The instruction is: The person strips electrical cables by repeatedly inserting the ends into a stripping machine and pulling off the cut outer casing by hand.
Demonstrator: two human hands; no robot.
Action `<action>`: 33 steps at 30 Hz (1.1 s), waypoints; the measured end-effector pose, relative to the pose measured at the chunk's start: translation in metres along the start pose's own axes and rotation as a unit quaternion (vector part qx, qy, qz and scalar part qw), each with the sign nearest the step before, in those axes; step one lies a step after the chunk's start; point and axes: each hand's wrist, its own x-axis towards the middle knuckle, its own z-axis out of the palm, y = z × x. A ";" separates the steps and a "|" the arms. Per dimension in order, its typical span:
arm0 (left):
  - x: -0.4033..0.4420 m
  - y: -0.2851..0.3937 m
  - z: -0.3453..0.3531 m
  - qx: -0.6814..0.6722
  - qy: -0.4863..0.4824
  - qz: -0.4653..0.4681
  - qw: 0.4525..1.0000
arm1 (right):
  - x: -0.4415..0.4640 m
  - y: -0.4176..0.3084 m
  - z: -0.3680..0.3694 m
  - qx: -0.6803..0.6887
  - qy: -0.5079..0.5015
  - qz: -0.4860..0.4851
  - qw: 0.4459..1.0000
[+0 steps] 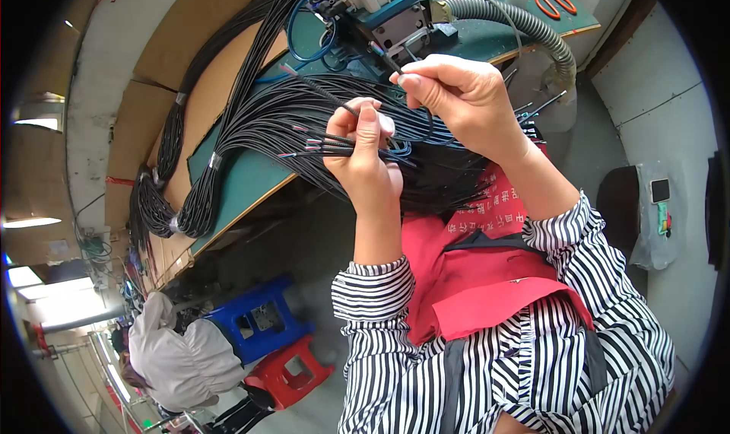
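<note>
My left hand (pixel 361 149) is closed around several black cables (pixel 323 146) whose stripped ends show small coloured wires. One of these cables slants up and left past the thumb. In a pinch between thumb and fingertips, my right hand (pixel 456 99) grips another black cable (pixel 389 63), its end close to the machine (pixel 403 31) on the bench. Beneath both hands a thick bundle of black cables (pixel 281 107) spreads over the green bench top and hangs toward my lap.
Tied cable bundles (pixel 171 141) lie on cardboard at the left. A grey corrugated hose (pixel 525 23) runs right from the machine. Orange-handled scissors (pixel 555 4) rest at the back. Below left are a blue stool (pixel 262 320), a red stool (pixel 293 373) and another person (pixel 182 350).
</note>
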 end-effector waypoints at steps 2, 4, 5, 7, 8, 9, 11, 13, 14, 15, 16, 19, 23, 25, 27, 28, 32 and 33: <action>0.001 -0.001 -0.004 -0.030 -0.038 0.004 0.999 | -0.003 0.002 -0.006 -0.067 -0.065 -0.022 0.995; 0.002 -0.001 -0.004 -0.028 -0.045 -0.008 0.999 | -0.007 0.002 -0.009 -0.120 -0.106 -0.036 0.986; 0.003 0.000 -0.003 -0.027 -0.056 -0.021 0.998 | -0.008 0.003 -0.010 -0.118 -0.108 -0.035 0.986; 0.002 -0.001 -0.001 -0.041 -0.036 -0.032 0.998 | -0.011 0.004 -0.013 -0.096 -0.145 0.017 0.985; 0.001 -0.002 -0.002 -0.058 -0.050 -0.034 0.996 | -0.012 0.004 -0.014 -0.086 -0.162 0.044 0.982; 0.001 -0.003 -0.003 -0.074 -0.065 -0.035 0.995 | -0.013 0.004 -0.015 -0.087 -0.161 0.045 0.982; 0.002 -0.002 -0.004 -0.091 -0.079 -0.037 0.992 | -0.016 0.007 -0.015 -0.069 -0.160 0.059 0.983; 0.005 0.002 -0.007 -0.126 -0.103 -0.086 0.983 | -0.018 0.011 -0.014 -0.059 -0.160 0.066 0.983; 0.006 0.003 -0.009 -0.142 -0.114 -0.110 0.977 | -0.018 0.013 -0.014 -0.078 -0.141 0.045 0.986; 0.006 0.004 -0.009 -0.142 -0.114 -0.110 0.977 | -0.018 0.015 -0.014 -0.096 -0.123 0.024 0.987; 0.007 0.006 -0.009 -0.107 -0.095 -0.103 0.984 | -0.017 0.015 -0.013 -0.114 -0.105 0.003 0.988; 0.008 0.006 -0.006 -0.039 -0.058 -0.090 0.993 | -0.023 0.007 -0.008 -0.119 -0.108 0.020 0.987; 0.003 -0.002 0.003 -0.016 0.076 -0.077 0.994 | -0.030 0.001 0.006 -0.033 -0.135 0.129 0.982; 0.008 -0.001 0.001 -0.043 0.097 -0.088 0.990 | -0.031 0.008 0.010 0.022 -0.091 0.157 0.983; 0.014 0.001 -0.002 -0.092 0.141 -0.108 0.980 | -0.028 0.007 0.005 0.058 -0.075 0.238 0.967; 0.017 0.002 -0.006 -0.092 0.146 -0.099 0.980 | -0.025 0.007 0.002 0.093 -0.057 0.316 0.943; 0.012 0.003 0.002 -0.054 0.124 -0.075 0.988 | -0.010 0.028 -0.001 0.188 0.043 0.375 0.907; 0.010 0.003 0.003 -0.056 0.119 -0.077 0.988 | -0.006 0.034 -0.002 0.194 0.054 0.375 0.905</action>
